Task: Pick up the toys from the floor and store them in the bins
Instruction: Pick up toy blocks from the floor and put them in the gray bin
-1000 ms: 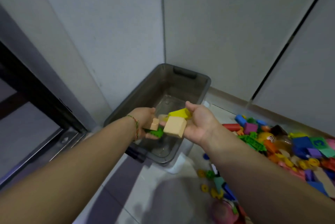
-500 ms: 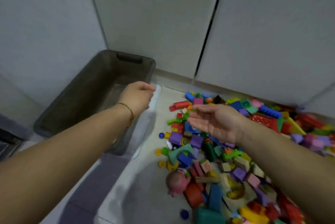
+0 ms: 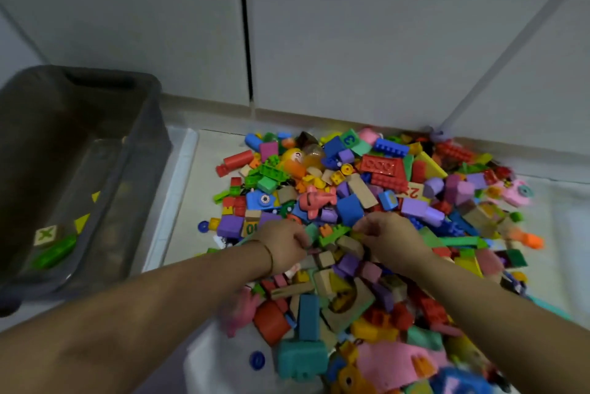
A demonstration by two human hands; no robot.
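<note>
Toy blocks (image 3: pixel 349 211) lie heaped beside the grey bin (image 3: pixel 150 125), directly under your left hand (image 3: pixel 282 247) and right hand (image 3: pixel 391 239), fingers curled into the pile; whether either grips a piece is unclear.

The light is dim and even, with a cool grey cast and only faint, soft shadows. The toys (image 3: pixel 367 189) look fairly sharp along the floor's (image 3: pixel 185 202) far edge but smear nearest me. My left hand (image 3: pixel 284 247) and right hand (image 3: pixel 389 235) blur at the fingers. The door seam (image 3: pixel 245 26) bows with wide-angle distortion. The bin (image 3: pixel 159 112) is murky, with a weak sheen inside.
</note>
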